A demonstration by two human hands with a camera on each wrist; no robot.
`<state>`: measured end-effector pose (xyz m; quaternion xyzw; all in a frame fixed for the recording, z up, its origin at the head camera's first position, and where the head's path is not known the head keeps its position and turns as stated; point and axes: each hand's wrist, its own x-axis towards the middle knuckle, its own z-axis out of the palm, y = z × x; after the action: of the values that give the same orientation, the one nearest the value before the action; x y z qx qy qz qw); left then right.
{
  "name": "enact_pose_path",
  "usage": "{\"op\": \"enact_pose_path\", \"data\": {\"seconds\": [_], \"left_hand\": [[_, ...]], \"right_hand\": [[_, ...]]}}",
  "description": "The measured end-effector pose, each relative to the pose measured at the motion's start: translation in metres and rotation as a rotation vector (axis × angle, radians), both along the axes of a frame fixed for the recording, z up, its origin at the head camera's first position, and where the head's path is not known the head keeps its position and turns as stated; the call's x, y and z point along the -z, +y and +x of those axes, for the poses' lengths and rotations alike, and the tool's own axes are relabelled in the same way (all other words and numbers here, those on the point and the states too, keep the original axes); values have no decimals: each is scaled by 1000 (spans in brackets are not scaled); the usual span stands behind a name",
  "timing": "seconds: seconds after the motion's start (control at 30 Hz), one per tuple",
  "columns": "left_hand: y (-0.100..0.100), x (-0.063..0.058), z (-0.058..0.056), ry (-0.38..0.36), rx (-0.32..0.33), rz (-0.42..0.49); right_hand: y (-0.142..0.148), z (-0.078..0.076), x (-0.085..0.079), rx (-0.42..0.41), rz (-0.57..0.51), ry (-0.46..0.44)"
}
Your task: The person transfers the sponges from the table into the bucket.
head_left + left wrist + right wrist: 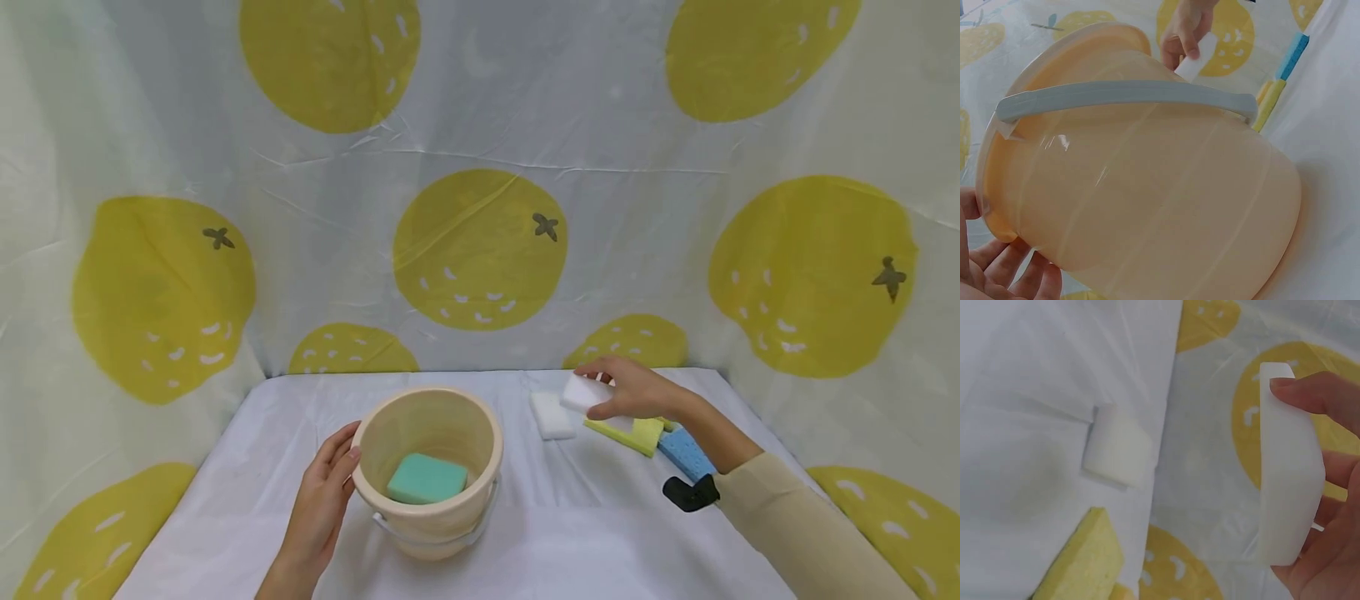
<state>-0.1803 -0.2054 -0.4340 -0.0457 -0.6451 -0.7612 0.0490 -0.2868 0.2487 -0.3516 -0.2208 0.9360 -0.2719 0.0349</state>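
My left hand grips the cream bucket at its left rim, thumb over the edge and fingers along the outer wall. A mint green sponge lies on the bucket's bottom. Over the right side of the table, my right hand pinches a white sponge by its ends, raised above the tabletop. Beneath and left of that hand a second white sponge lies flat. Close by are a yellow sponge and a blue sponge, the blue one partly covered by my right forearm.
The bucket's grey handle hangs down against its front. White cloth covers the table. Curtain walls printed with yellow fruit close in the back and both sides. A black strap sits at my right wrist.
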Motion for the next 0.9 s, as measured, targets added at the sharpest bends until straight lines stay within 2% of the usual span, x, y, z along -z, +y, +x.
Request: {"op": "enact_pose_path", "data": {"seconds": [0.4, 0.9], "left_hand": [[0, -1, 0, -7, -4, 2], [-3, -2, 2, -26, 12, 5]], "right_hand": [[-44, 2, -32, -150, 47, 60], [-112, 8, -53, -363, 96, 131]]}}
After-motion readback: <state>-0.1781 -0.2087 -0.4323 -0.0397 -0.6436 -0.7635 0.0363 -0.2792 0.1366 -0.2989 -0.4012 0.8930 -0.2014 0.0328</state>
